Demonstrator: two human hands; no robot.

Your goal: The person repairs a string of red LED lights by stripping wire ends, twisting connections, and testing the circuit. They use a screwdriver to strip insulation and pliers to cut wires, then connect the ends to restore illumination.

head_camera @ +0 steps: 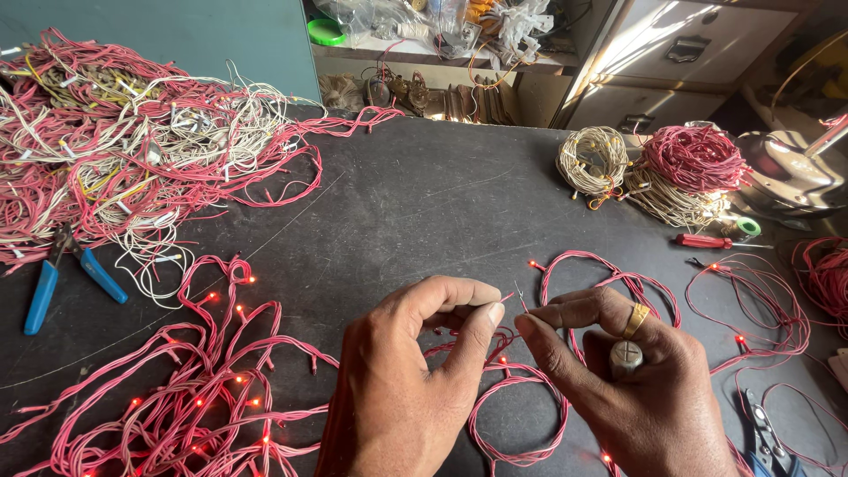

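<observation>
My left hand (415,371) pinches the end of a thin red wire (505,299) between thumb and forefinger. My right hand (627,380), with a gold ring on one finger, pinches another bare wire end (520,299) close beside it, and a small cylindrical metal tool (626,357) is tucked in its palm. The two wire tips nearly touch between my hands. Both belong to a red light string (565,265) with small glowing bulbs that loops on the dark table (424,203) under my hands.
A lit red light string (203,397) lies bundled at the lower left. A big tangle of red and white wires (115,150) fills the far left, with blue-handled pliers (53,278). Wire coils (680,168), a red screwdriver (707,241) and a stripper tool (767,437) lie right.
</observation>
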